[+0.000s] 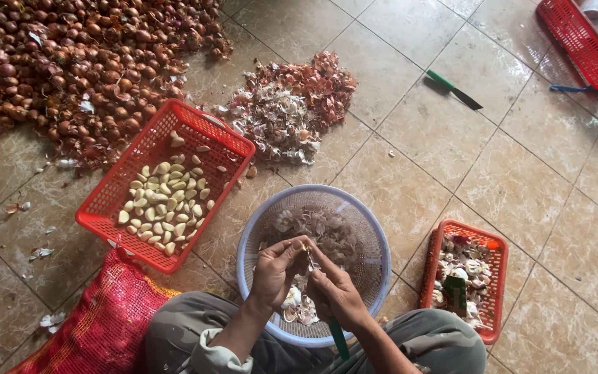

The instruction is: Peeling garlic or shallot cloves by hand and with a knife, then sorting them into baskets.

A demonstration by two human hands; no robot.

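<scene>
My left hand (276,271) and right hand (337,292) meet above a round pale blue basket (375,235) that stands on the tiled floor (410,180) just in front of my knees. The left grip is pinched on a small garlic clove (300,246), held between thumb and fingertips at the point where the two hands touch. The right grip is closed around a knife with a green handle (339,339); the handle sticks out below the fist toward me, and the blade is mostly hidden between the hands. Inside the blue basket lie papery skins and a few garlic pieces (292,299), some directly under my wrists. To my left, a red rectangular basket (115,187) holds a heap of peeled pale cloves (164,204). To my right, a smaller red basket (494,291) holds garlic and loose skins. Beyond the blue basket, a pile of discarded skins (292,107) lies on the floor, and a large heap of shallots (77,62) fills the far left corner. A red mesh sack (102,318) rests against my left leg. A second green-handled knife (454,88) lies by itself on the tiles, well apart from my hands.
</scene>
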